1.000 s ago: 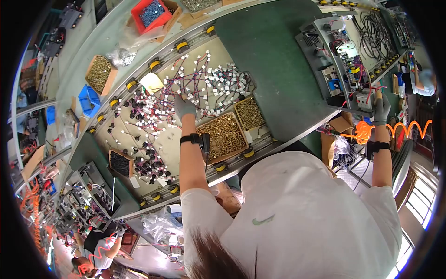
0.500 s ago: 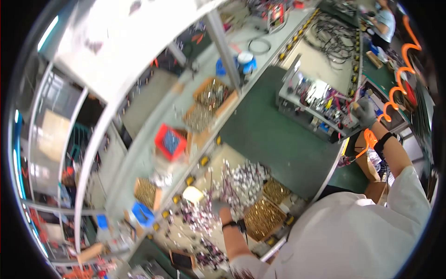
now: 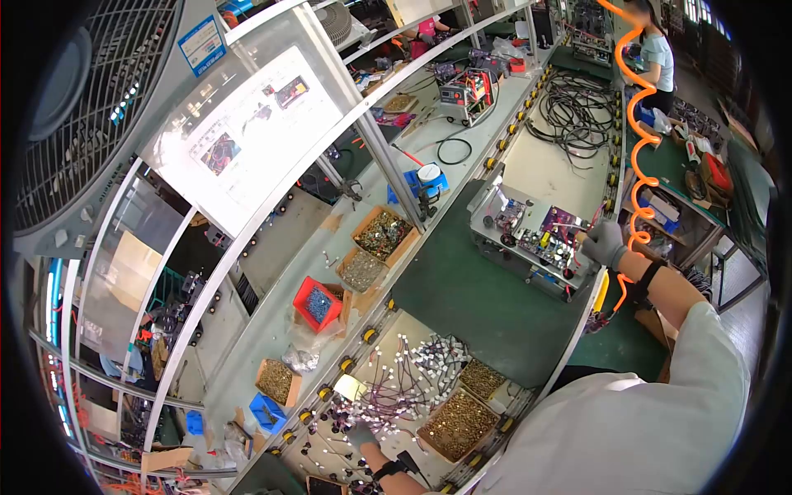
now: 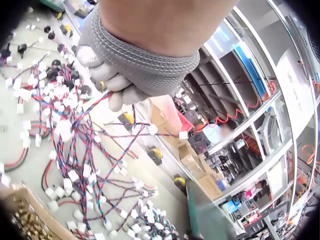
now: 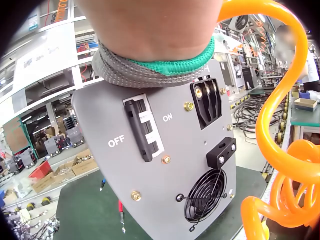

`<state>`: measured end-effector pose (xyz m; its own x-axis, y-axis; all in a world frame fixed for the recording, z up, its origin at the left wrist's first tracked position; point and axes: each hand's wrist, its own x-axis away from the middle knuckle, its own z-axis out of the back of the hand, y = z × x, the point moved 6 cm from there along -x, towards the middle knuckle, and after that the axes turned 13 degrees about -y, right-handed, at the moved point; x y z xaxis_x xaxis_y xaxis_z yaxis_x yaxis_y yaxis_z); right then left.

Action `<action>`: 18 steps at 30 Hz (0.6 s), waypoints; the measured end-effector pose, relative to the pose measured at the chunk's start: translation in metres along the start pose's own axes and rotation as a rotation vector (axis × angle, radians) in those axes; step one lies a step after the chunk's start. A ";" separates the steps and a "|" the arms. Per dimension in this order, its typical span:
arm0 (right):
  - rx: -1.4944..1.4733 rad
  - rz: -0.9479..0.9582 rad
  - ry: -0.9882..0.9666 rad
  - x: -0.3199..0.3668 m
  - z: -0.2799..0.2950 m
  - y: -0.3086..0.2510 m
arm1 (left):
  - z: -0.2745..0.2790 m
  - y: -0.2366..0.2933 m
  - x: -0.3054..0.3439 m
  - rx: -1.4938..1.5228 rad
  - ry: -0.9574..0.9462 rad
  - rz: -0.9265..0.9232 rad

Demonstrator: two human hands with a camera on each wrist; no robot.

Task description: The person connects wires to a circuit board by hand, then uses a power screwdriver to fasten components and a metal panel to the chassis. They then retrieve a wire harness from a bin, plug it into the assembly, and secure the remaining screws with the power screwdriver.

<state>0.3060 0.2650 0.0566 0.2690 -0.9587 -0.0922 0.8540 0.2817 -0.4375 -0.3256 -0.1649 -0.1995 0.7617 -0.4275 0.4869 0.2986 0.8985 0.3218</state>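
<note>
My left hand, in a grey glove, is over the pile of wire harnesses on the pale work surface. In the left wrist view its fingers curl in and pinch a twisted red-and-blue wire harness, which trails down to the pile with white connectors. My gloved right hand grips the top edge at the near end of an open machine chassis full of circuit boards. The right wrist view shows the chassis's grey end panel with an ON/OFF switch and a fan grille; the panel hides the right fingers.
The chassis stands on a green mat. Boxes of brass fittings flank the harnesses. Behind, a shelf holds a red bin and a blue bin. An orange coiled hose hangs by my right arm; black cables lie beyond.
My head has turned up, bringing the far shelf and posted sheet into view. My left hand has shifted left across the harness pile; my right hand stays at the chassis's near end.
</note>
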 end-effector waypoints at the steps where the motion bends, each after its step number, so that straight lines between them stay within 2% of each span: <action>1: 0.003 -0.049 -0.028 0.004 -0.006 -0.002 | 0.016 0.000 0.013 0.357 0.055 -0.011; 2: -0.007 -0.020 -0.040 0.013 -0.010 -0.010 | 0.004 -0.021 -0.019 0.358 0.056 -0.013; 4: 0.041 0.070 -0.036 0.027 -0.020 -0.028 | -0.005 -0.090 -0.070 1.412 0.358 -0.184; 5: 0.103 0.133 -0.024 0.032 -0.025 -0.038 | 0.009 -0.082 -0.055 1.403 0.356 -0.185; 7: 0.079 0.112 -0.063 0.041 -0.030 -0.056 | 0.053 -0.039 -0.007 0.653 0.240 0.145; 8: 0.098 0.121 -0.066 0.048 -0.029 -0.062 | 0.062 -0.035 -0.010 0.898 0.278 0.199; 9: 0.122 0.135 -0.063 0.051 -0.026 -0.066 | 0.058 -0.039 -0.015 0.895 0.281 0.197; 11: 0.082 0.112 -0.080 0.046 -0.026 -0.050 | 0.073 -0.040 -0.007 1.096 0.702 -0.165; 12: 0.050 0.092 -0.098 0.045 -0.027 -0.043 | 0.097 0.008 0.042 1.146 0.683 -0.231; 13: 0.045 0.089 -0.098 0.046 -0.028 -0.042 | 0.097 0.012 0.040 1.141 0.683 -0.234; 15: 0.105 0.372 -0.033 0.053 -0.026 -0.055 | 0.087 0.015 0.032 1.227 0.629 -0.198; 16: 0.077 0.378 -0.039 0.054 -0.029 -0.053 | 0.093 0.047 0.066 1.099 0.620 -0.223; 17: 0.072 0.377 -0.045 0.055 -0.029 -0.053 | 0.084 0.051 0.071 1.140 0.635 -0.140; 18: 0.046 0.391 -0.067 0.056 -0.030 -0.054 | 0.078 0.073 0.089 1.238 0.560 -0.216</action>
<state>0.2616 0.1952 0.0486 0.6050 -0.7745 -0.1845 0.6999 0.6279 -0.3405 -0.2804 -0.1454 -0.0695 0.9821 -0.1837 0.0407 -0.0378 0.0191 0.9991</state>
